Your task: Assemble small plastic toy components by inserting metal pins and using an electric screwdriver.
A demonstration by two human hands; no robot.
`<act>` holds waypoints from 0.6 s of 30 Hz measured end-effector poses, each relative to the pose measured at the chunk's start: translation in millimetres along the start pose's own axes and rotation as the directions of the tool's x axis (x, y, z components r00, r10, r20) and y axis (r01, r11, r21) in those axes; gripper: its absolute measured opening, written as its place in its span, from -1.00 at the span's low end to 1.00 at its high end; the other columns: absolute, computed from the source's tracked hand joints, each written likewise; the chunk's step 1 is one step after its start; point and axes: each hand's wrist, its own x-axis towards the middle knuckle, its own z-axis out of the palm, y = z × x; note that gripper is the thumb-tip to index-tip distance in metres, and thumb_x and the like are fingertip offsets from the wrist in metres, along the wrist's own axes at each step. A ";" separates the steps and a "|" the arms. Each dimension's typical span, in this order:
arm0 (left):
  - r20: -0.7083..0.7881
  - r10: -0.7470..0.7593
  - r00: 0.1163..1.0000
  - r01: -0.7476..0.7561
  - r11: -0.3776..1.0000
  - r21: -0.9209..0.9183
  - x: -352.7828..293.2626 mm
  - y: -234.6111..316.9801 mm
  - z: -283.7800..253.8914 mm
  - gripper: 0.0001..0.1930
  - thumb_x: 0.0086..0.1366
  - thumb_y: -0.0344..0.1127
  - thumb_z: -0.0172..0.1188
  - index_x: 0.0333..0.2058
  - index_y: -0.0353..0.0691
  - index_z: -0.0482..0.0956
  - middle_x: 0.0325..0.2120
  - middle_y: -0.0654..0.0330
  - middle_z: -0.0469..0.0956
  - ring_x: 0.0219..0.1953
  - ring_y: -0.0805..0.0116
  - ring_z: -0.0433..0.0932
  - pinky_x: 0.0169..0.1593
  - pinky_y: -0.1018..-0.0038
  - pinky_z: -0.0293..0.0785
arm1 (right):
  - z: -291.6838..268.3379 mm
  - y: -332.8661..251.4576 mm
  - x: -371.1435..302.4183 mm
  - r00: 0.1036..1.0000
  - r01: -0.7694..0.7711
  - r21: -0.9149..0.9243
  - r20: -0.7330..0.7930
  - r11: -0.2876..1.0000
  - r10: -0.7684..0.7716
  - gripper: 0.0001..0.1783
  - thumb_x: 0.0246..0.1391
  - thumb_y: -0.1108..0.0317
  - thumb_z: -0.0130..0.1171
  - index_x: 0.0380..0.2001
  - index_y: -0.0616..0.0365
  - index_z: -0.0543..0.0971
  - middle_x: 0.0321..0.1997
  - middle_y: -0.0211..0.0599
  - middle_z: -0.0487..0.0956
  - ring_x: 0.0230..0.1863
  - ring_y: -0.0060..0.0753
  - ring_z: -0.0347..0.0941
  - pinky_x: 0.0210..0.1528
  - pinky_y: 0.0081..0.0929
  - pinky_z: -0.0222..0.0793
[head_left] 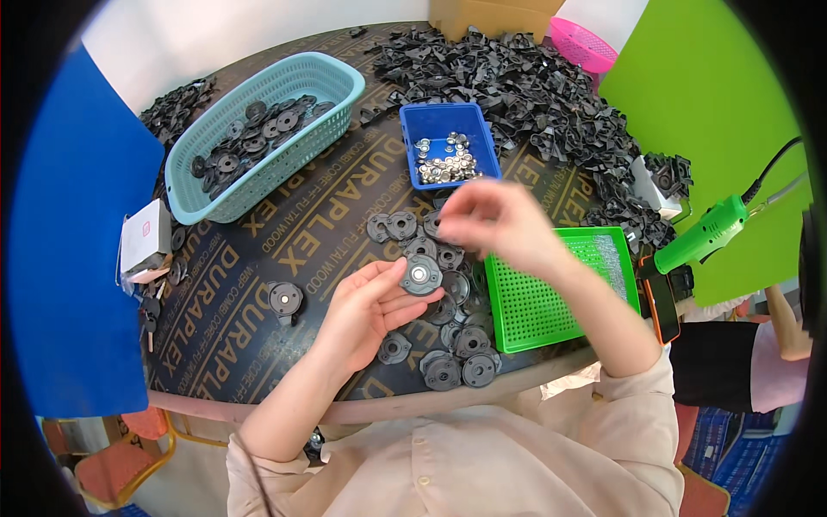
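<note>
My left hand [369, 303] is closed on a round black plastic disc [408, 285], pinching it by its edge between thumb and fingers. A shiny metal bearing [419, 274] sits at the centre of that disc. My right hand [502, 222] is just above and right of it, its fingers bent and smeared by motion, so I cannot tell if they hold anything. Several loose black discs [472, 341] lie around and below my hands. One more disc [285, 298] with a metal centre lies apart at the left. A blue bin [408, 138] of small metal bearings [450, 164] stands beyond my right hand.
A green perforated tray [536, 303] with thin metal pieces is at the right, beside a green electric screwdriver [702, 237] and an orange-edged phone [662, 312]. A pale blue basket [274, 164] holds more discs at the far left. Black plastic parts [551, 103] are heaped behind.
</note>
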 end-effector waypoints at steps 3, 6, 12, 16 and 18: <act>-0.018 0.012 1.000 -0.011 1.000 0.012 -0.5 -0.4 0.3 -0.78 0.38 -0.19 0.02 -0.16 -0.21 0.43 -0.16 0.08 0.58 -0.07 0.16 0.59 -0.15 0.47 0.58 | -57.4 36.7 39.3 0.861 -0.011 -0.591 -0.416 0.807 -0.293 -0.86 -0.05 0.40 0.25 -0.37 0.14 0.56 -0.47 -0.30 0.57 -0.49 -0.42 0.49 -0.38 -0.47 0.40; -0.011 0.017 1.000 -0.017 0.999 0.034 1.7 -2.7 2.0 -0.75 0.37 -0.18 0.02 -0.13 -0.23 0.42 -0.14 0.09 0.58 -0.08 0.19 0.59 -0.16 0.47 0.58 | -111.7 84.7 61.5 0.881 -0.344 -0.912 -0.396 0.224 -0.258 -0.61 -0.15 0.33 0.30 -0.17 0.04 0.49 -0.16 -0.26 0.45 -0.02 -0.16 0.36 -0.17 -0.30 0.50; -0.004 0.003 1.000 -0.003 0.997 0.071 1.4 -4.7 -2.3 -0.68 0.33 -0.16 0.09 -0.06 -0.24 0.44 -0.16 0.16 0.58 -0.07 0.26 0.58 -0.10 0.45 0.52 | -125.5 128.8 69.6 0.915 -0.208 -0.976 -0.216 0.059 -0.342 -0.76 -0.16 0.46 0.20 -0.32 0.12 0.52 -0.25 -0.23 0.47 -0.09 -0.15 0.44 -0.27 -0.34 0.54; 0.003 -0.005 1.000 0.005 0.999 0.040 -2.0 -3.9 -3.1 -0.69 0.33 -0.19 0.10 -0.06 -0.26 0.44 -0.12 0.11 0.57 -0.07 0.24 0.58 -0.07 0.46 0.51 | -120.1 102.1 56.6 0.919 -0.221 -0.867 -0.338 0.447 -0.201 -0.80 -0.18 0.52 0.21 -0.37 0.21 0.53 -0.31 -0.15 0.49 -0.23 -0.12 0.50 -0.25 -0.29 0.49; 0.038 -0.025 0.999 0.025 1.000 0.007 -1.7 -4.3 -1.8 -0.70 0.34 -0.20 0.09 -0.07 -0.26 0.43 -0.11 0.11 0.57 -0.06 0.24 0.57 -0.05 0.46 0.50 | -124.5 92.6 38.3 0.846 -0.110 -0.837 -0.362 0.536 -0.391 -0.71 -0.23 0.45 0.33 -0.33 0.24 0.58 -0.35 -0.15 0.54 -0.39 -0.30 0.54 -0.25 -0.41 0.45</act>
